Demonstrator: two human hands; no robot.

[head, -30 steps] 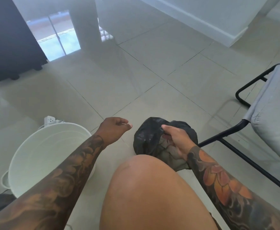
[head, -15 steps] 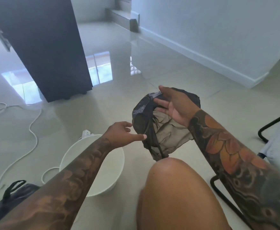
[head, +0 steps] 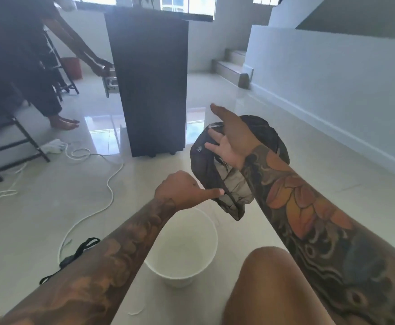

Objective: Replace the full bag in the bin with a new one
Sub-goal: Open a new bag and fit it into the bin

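Note:
A thin black bin bag [head: 236,184] hangs in the air above the floor, partly opened. My right hand [head: 229,139] is pushed into its mouth with fingers spread, palm facing me, and the bag drapes around the wrist. My left hand [head: 187,191] pinches the bag's lower left edge between thumb and fingers. The white bin [head: 184,273] stands on the tiled floor just below my hands, and I see no bag inside it. A dark tied bag [head: 74,256] lies on the floor at the lower left, mostly hidden behind my left forearm.
A tall black cabinet [head: 149,85] stands ahead. Another person [head: 27,66] leans toward it at the far left, beside a black chair frame [head: 11,146]. A white cable [head: 93,184] and power strip [head: 53,146] trail over the floor. My knee [head: 271,289] is at bottom right.
Both hands have lifted the bag higher. My right hand has spread wider inside the bag's mouth, and my left hand has taken hold of its edge. The view has tilted up.

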